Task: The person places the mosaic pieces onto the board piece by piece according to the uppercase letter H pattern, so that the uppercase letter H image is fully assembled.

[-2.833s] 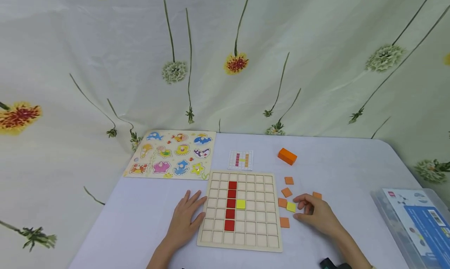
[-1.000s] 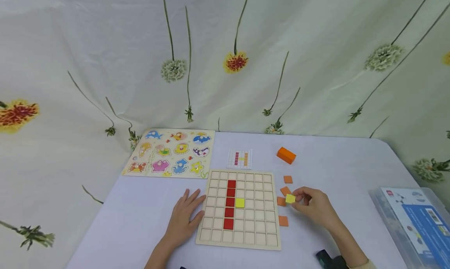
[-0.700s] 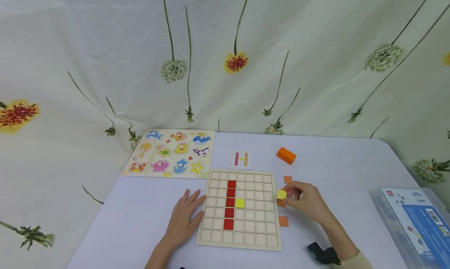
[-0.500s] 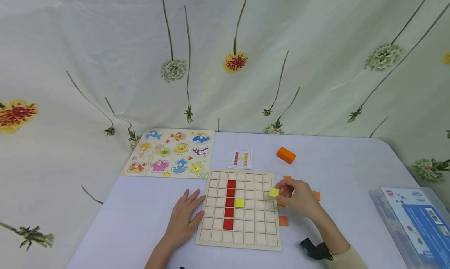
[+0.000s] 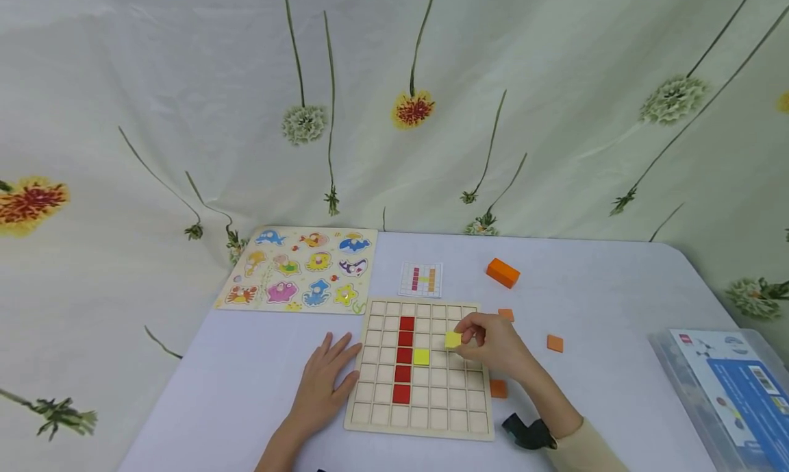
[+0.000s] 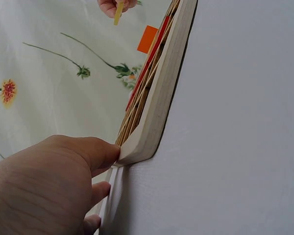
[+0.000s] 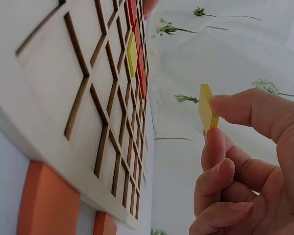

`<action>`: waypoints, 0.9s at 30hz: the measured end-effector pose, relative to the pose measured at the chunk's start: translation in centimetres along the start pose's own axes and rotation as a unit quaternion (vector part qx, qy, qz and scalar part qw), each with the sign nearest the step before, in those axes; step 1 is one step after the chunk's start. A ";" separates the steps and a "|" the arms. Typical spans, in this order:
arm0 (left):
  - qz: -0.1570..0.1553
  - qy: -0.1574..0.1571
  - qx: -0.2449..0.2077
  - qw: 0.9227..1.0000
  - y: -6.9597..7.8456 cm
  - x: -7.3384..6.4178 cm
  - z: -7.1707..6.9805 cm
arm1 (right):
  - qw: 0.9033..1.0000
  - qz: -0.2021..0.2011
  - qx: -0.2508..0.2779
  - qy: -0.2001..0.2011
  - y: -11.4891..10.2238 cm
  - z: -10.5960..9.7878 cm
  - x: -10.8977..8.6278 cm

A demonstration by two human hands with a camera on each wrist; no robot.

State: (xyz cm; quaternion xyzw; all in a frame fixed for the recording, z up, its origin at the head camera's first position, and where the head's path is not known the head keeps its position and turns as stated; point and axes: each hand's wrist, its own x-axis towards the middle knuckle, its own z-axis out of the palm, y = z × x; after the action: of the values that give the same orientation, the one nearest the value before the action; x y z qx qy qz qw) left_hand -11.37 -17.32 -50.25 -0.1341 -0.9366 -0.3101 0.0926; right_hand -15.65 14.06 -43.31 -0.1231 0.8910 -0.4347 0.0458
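Observation:
Between thumb and fingers my right hand [image 5: 492, 345] pinches a yellow square tile [image 5: 453, 340], held over the right half of the wooden grid board [image 5: 419, 433]. The right wrist view shows that yellow tile [image 7: 208, 108] tilted, a gap away from the board. Five would be too exact, so: several red tiles [image 5: 403, 355] fill a column of the board. One more yellow tile [image 5: 422, 357] lies in a cell beside their middle. My left hand [image 5: 323, 383] lies flat with spread fingers at the board's left edge, its thumb [image 6: 105, 152] touching the rim.
Orange tiles [image 5: 555, 343] lie right of the board, some behind my right arm. Beyond it are a printed pattern card [image 5: 421, 280] and an orange block [image 5: 503, 273]. A sea-animal puzzle [image 5: 302, 270] sits back left, a clear plastic box [image 5: 727, 390] far right.
My right hand has picked up the yellow tile from among the orange ones and carried it left over the board. The left hand stays at the board's edge.

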 end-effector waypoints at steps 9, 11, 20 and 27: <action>0.002 0.004 0.002 1.000 0.0 0.0 0.0 | 1.000 -0.004 -0.007 -0.030 0.1 1.6 0.5; 0.001 0.004 -0.001 1.000 0.0 0.0 0.1 | 0.999 -0.007 -0.006 -0.034 0.1 1.9 0.6; 0.006 0.008 0.001 1.000 0.0 0.0 0.0 | 0.999 -0.002 -0.019 -0.045 0.3 2.5 0.6; 0.003 -0.001 0.001 1.000 0.2 0.0 -0.2 | 0.998 0.002 -0.041 -0.048 0.6 2.7 0.7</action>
State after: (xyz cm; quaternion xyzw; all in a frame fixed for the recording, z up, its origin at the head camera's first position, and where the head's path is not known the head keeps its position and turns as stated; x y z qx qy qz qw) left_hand -11.34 -17.27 -49.98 -0.1368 -0.9367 -0.3085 0.0929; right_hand -15.91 12.16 -45.45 -0.1434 0.9050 -0.3916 0.0843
